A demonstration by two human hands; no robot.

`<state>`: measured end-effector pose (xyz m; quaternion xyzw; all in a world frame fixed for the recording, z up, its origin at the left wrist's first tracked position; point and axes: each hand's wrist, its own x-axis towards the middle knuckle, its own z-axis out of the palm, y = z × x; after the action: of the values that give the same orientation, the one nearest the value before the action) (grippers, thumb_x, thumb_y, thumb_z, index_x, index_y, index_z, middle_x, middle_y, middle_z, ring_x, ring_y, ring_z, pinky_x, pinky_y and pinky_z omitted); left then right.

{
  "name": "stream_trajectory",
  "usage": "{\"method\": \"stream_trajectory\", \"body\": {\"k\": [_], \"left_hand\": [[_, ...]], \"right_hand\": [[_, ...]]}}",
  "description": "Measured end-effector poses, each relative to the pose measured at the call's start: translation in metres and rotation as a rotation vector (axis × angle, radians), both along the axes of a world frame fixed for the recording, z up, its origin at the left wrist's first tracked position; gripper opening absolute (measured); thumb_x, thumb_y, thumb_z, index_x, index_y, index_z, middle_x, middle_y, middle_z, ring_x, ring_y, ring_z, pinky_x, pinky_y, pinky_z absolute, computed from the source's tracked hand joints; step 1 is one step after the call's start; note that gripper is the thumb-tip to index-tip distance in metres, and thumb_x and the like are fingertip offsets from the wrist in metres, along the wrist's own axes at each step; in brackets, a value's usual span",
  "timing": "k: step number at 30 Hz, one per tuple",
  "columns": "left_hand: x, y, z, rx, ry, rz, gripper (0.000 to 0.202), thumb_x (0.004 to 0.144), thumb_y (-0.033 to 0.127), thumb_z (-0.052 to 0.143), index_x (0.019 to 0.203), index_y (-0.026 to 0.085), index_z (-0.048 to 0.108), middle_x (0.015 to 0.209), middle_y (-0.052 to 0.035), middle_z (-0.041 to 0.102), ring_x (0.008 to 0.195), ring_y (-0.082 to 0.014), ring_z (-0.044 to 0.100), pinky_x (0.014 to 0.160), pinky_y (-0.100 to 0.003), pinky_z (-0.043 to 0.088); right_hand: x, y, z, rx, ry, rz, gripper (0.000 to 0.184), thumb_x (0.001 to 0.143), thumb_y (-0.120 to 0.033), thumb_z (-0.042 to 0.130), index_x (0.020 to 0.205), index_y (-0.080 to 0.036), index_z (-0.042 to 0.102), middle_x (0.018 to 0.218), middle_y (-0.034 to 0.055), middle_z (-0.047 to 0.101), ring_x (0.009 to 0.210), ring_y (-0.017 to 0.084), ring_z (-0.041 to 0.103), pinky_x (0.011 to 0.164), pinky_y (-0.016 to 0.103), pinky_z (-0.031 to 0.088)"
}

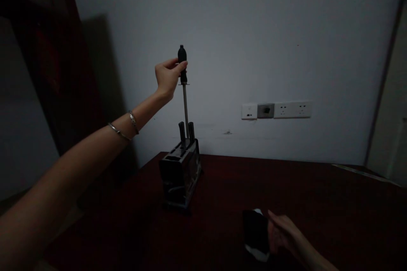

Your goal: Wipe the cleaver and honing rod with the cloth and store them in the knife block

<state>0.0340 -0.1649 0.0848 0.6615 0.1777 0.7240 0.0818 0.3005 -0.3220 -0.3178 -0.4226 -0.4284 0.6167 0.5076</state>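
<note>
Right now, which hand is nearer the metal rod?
Left. The left hand grips the metal rod by its black handle, above the block; the right hand is apart, lower and to the right, by a dark object.

Two slim silver-coloured bracelets (134, 122)

It is dim. The wall (238, 51) behind the knife block (173, 178) looks gray and gets the most light. The table (229, 203) under the block is nearly black. A big soft shadow (101, 59) falls on the wall left of the block. The right hand (281, 230), right of the block and closer, looks dark and a bit blurry.
</note>
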Motion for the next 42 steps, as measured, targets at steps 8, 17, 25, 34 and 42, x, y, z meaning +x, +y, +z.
{"method": "stream_trajectory", "body": {"k": [8,17,25,34,42], "left_hand": [[-0.028,0.038,-0.025,-0.114,-0.079,0.074,0.022,0.064,0.022,0.067,0.083,0.010,0.066,0.075,-0.0070,0.065,0.066,-0.0124,0.059,0.056,-0.024,0.044],[-0.038,0.064,-0.037,-0.151,-0.101,0.054,0.028,0.061,0.023,0.069,0.084,0.007,0.066,0.077,-0.0097,0.065,0.065,-0.0132,0.059,0.056,-0.025,0.045],[-0.033,0.065,-0.041,-0.176,-0.120,0.002,0.014,0.065,0.020,0.065,0.074,0.009,0.065,0.070,-0.0074,0.064,0.061,-0.0129,0.058,0.053,-0.024,0.042],[-0.027,0.066,-0.040,-0.243,-0.134,-0.088,0.007,0.072,0.015,0.056,0.070,0.010,0.060,0.066,-0.0060,0.062,0.054,-0.0108,0.055,0.054,-0.024,0.042],[-0.024,0.067,-0.040,-0.317,-0.124,-0.152,0.014,0.078,0.013,0.048,0.068,0.012,0.057,0.067,-0.0052,0.061,0.053,-0.0094,0.052,0.052,-0.022,0.042]], "right_hand": [[0.001,0.006,-0.007,-0.076,-0.019,-0.048,0.059,0.053,-0.070,0.062,0.038,-0.012,0.056,0.033,0.0061,0.053,0.029,0.013,0.052,0.031,0.020,0.034],[0.001,0.003,-0.006,-0.043,-0.006,-0.019,0.056,0.063,-0.065,0.059,0.041,-0.013,0.059,0.036,0.0082,0.056,0.032,0.014,0.054,0.034,0.021,0.037],[0.004,0.013,-0.017,-0.094,-0.048,-0.055,0.062,0.050,-0.073,0.060,0.038,-0.013,0.052,0.031,0.0036,0.049,0.027,0.013,0.050,0.030,0.020,0.034],[0.001,0.004,-0.005,-0.016,-0.050,-0.036,0.060,0.060,-0.068,0.058,0.040,-0.012,0.057,0.034,0.0070,0.054,0.031,0.013,0.052,0.034,0.020,0.037],[0.002,0.009,-0.010,-0.072,-0.059,-0.018,0.062,0.050,-0.074,0.060,0.039,-0.013,0.055,0.034,0.0055,0.053,0.029,0.013,0.051,0.033,0.020,0.037]]}}
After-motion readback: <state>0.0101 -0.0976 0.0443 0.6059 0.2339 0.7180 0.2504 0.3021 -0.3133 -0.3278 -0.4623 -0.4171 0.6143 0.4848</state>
